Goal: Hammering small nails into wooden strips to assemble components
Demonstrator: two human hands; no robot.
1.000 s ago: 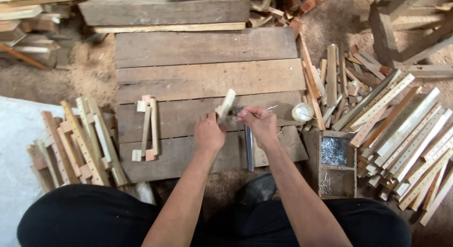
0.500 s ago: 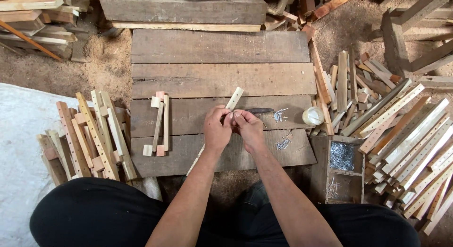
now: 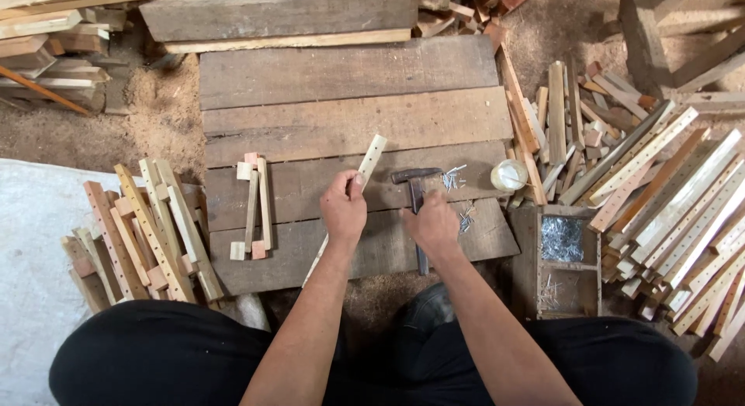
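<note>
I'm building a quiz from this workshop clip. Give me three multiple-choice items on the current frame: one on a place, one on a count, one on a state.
1. Where does the hammer lie?
A. in the nail box
B. on the plank platform, under the right hand
C. on the white sheet

2. How many strips does the left hand grip?
A. one
B. two
C. three

3. How is the wooden strip placed?
A. standing upright
B. slanted across the planks
C. snapped in half

Answers: 1 B, the right hand covers its handle on the plank platform. 2 A, a single strip. 3 B, it runs diagonally, whole.
</note>
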